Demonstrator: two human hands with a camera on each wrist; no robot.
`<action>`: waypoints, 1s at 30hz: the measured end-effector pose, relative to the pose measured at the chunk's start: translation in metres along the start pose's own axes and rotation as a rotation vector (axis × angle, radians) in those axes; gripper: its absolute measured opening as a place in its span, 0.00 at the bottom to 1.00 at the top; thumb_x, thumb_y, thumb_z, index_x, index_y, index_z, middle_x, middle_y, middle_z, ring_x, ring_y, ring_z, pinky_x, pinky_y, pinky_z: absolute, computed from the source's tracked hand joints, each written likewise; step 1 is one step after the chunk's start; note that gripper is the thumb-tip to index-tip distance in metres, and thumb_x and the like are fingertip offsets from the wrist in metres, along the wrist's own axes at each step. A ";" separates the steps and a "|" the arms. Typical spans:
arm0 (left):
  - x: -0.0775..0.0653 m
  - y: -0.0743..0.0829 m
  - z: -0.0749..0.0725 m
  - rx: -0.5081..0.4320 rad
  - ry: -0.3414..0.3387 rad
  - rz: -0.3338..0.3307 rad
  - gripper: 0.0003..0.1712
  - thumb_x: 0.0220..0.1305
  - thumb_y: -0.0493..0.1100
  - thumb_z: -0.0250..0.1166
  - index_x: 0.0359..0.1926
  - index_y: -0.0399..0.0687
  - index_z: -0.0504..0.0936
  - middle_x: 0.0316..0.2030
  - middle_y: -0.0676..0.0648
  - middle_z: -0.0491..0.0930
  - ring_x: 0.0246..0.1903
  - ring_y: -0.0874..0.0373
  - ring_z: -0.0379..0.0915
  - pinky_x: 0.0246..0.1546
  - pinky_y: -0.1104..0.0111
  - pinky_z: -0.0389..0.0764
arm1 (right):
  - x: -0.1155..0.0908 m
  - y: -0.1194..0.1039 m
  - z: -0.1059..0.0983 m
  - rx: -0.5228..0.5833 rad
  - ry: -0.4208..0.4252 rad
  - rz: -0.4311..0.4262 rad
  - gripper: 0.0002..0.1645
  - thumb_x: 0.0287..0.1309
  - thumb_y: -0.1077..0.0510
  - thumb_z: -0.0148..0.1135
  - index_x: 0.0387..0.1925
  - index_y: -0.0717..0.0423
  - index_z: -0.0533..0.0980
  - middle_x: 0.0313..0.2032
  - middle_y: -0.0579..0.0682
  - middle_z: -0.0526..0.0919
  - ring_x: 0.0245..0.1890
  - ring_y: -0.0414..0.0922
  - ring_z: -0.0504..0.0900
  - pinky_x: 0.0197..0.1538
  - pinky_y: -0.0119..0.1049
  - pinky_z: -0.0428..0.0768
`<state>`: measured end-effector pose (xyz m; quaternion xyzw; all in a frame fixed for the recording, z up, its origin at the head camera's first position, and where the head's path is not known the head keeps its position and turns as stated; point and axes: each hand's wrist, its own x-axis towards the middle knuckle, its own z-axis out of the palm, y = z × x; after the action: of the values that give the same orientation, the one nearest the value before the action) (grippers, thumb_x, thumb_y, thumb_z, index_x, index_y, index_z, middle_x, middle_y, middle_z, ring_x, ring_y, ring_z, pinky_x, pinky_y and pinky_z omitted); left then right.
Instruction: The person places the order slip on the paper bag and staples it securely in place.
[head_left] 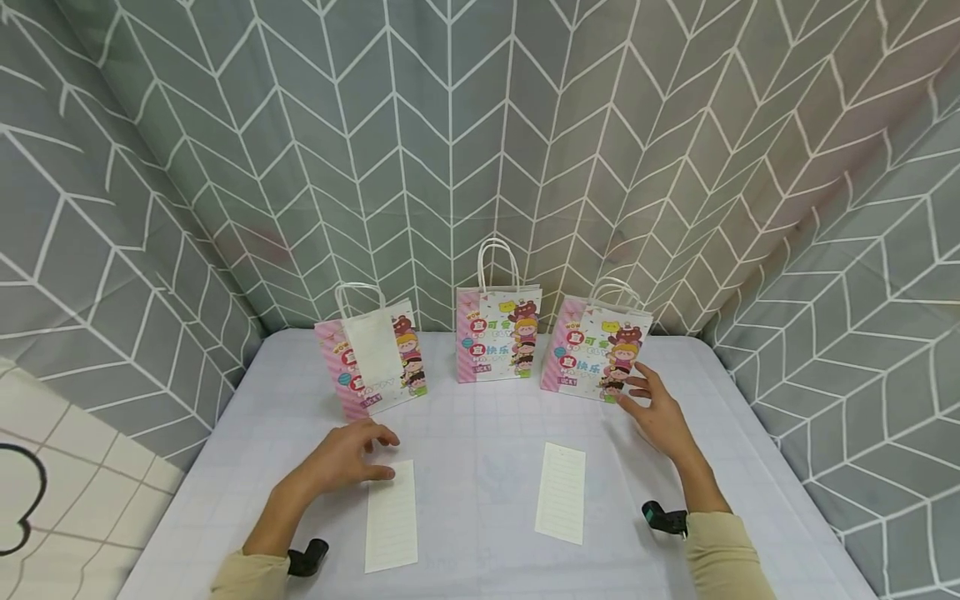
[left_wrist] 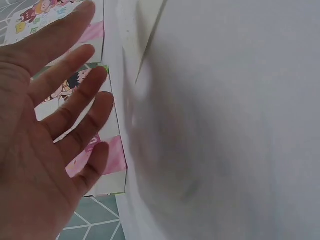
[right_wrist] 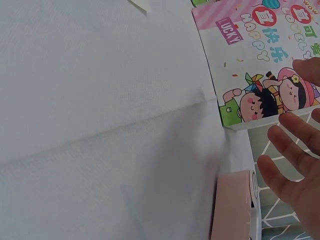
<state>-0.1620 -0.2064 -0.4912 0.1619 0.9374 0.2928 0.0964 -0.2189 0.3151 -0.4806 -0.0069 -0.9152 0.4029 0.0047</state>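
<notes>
The left hand [head_left: 341, 458], fingers loose and holding nothing, lies just before the left bag [head_left: 409, 354]; the right hand [head_left: 660, 412], also relaxed, reaches the right bag [head_left: 588, 354]'s side.

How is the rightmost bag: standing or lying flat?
Standing. The rightmost bag rests bottom-down on the table, its handles above its top edge.
</notes>
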 end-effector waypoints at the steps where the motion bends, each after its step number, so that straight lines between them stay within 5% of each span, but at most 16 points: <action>1: -0.001 0.000 0.001 -0.004 -0.014 -0.001 0.26 0.48 0.52 0.81 0.49 0.57 0.85 0.43 0.57 0.80 0.43 0.58 0.73 0.44 0.60 0.75 | 0.000 0.000 0.000 -0.002 0.002 -0.001 0.51 0.71 0.44 0.59 0.80 0.54 0.41 0.70 0.66 0.65 0.68 0.65 0.66 0.62 0.64 0.68; 6: -0.003 0.004 0.004 -0.007 -0.070 -0.009 0.29 0.44 0.49 0.83 0.49 0.56 0.84 0.45 0.55 0.78 0.44 0.56 0.72 0.46 0.57 0.73 | 0.001 -0.001 0.001 -0.022 0.022 -0.022 0.50 0.70 0.48 0.60 0.79 0.57 0.42 0.65 0.66 0.70 0.65 0.65 0.69 0.61 0.63 0.70; 15: -0.002 0.008 0.013 0.068 -0.047 -0.074 0.25 0.41 0.46 0.84 0.43 0.60 0.83 0.38 0.59 0.76 0.41 0.61 0.71 0.47 0.54 0.65 | 0.003 -0.004 0.003 -0.010 0.044 -0.054 0.55 0.71 0.48 0.58 0.79 0.60 0.33 0.56 0.66 0.77 0.58 0.60 0.75 0.56 0.56 0.71; 23: 0.000 0.006 0.013 0.056 -0.070 -0.103 0.23 0.43 0.45 0.84 0.40 0.58 0.82 0.31 0.58 0.75 0.36 0.60 0.68 0.45 0.54 0.63 | 0.004 -0.006 0.004 -0.065 0.056 -0.066 0.53 0.72 0.43 0.57 0.79 0.61 0.37 0.50 0.64 0.81 0.52 0.57 0.78 0.48 0.47 0.72; 30: 0.000 0.006 0.013 0.052 -0.068 -0.104 0.23 0.43 0.45 0.84 0.39 0.58 0.82 0.30 0.57 0.74 0.35 0.60 0.68 0.45 0.54 0.63 | 0.005 -0.005 0.004 -0.086 0.050 -0.070 0.50 0.73 0.43 0.55 0.78 0.64 0.41 0.49 0.65 0.83 0.51 0.58 0.79 0.49 0.50 0.73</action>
<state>-0.1566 -0.1948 -0.4985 0.1253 0.9481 0.2571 0.1389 -0.2243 0.3088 -0.4799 0.0151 -0.9309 0.3625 0.0413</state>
